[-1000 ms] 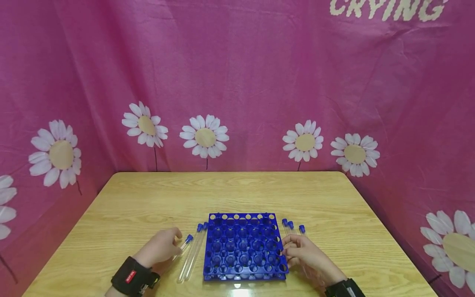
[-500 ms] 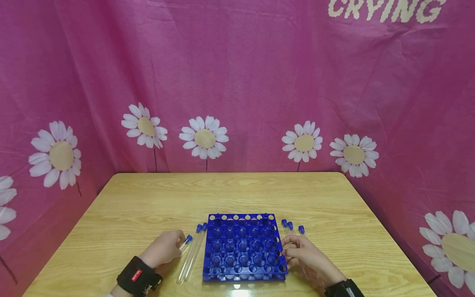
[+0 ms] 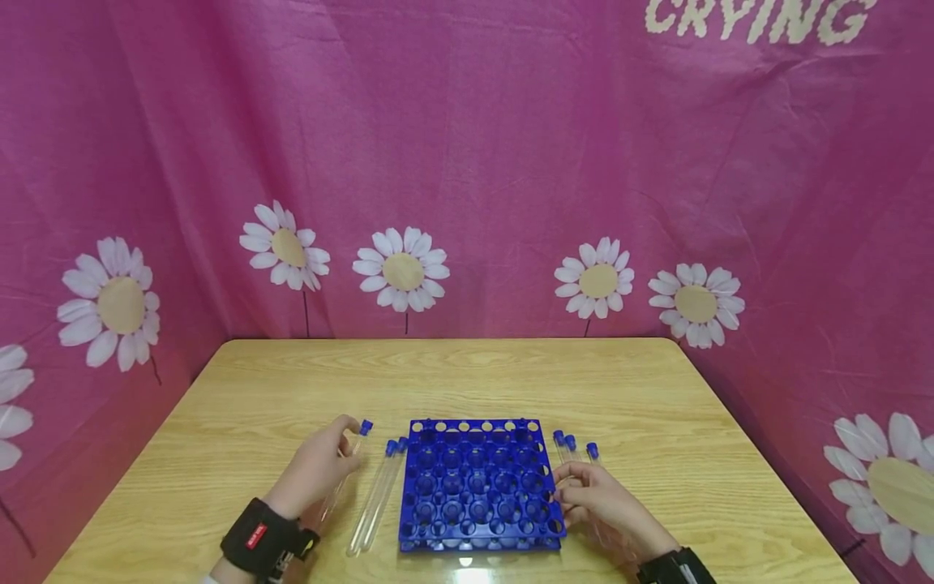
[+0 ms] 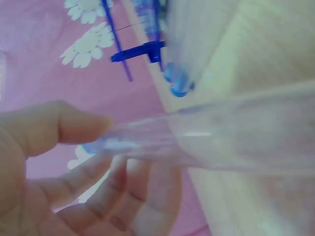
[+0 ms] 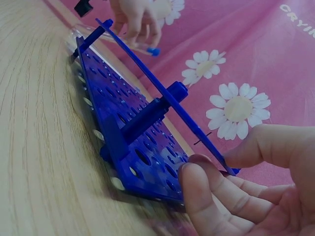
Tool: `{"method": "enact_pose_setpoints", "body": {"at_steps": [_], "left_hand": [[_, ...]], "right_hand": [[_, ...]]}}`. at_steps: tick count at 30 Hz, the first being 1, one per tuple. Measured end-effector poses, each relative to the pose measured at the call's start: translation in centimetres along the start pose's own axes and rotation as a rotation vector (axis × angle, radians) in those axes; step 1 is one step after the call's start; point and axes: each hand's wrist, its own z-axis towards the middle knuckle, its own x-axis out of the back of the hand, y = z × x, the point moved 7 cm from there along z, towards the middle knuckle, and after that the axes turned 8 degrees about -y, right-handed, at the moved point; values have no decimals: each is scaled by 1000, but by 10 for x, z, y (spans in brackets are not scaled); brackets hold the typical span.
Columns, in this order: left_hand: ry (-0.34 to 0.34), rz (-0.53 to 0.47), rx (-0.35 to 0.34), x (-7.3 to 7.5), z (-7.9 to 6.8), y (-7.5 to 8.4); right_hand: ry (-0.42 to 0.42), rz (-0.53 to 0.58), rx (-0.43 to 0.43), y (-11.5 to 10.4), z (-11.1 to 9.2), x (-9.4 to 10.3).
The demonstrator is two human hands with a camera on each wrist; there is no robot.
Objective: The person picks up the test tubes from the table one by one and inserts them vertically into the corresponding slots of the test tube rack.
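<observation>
A clear test tube (image 4: 221,135) with a blue cap (image 3: 366,427) is pinched between the thumb and fingers of my left hand (image 3: 312,469), left of the rack. It slants, cap end away from me, and looks large and blurred in the left wrist view. The blue two-tier tube rack (image 3: 477,485) sits mid-table. My right hand (image 3: 604,504) grips the rack's right edge, thumb on the upper plate and fingers beneath it, as the right wrist view shows. Between left hand and rack lie two capped test tubes (image 3: 376,501), side by side.
Right of the rack lie three more tubes with blue caps (image 3: 571,443), partly covered by the right hand. The wooden table (image 3: 452,373) ends at a pink curtain (image 3: 489,195) printed with daisies, which also hangs along both sides.
My left hand has taken hold of the outermost left tube and moved it up and slightly left, away from the two beside it. The right hand and the rack stay in place.
</observation>
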Motion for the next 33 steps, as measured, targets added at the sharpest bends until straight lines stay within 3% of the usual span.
{"method": "enact_pose_setpoints", "body": {"at_steps": [12,23,33], "left_hand": [[213,-126,-140,31,-4,35],[221,-428,-253,30,-6,68],[192,-429,-337,15,-6,79]], "right_hand": [[2,20,3,0,0,-1],[11,32,-9,1,0,0],[11,30,8,3,1,0]]}}
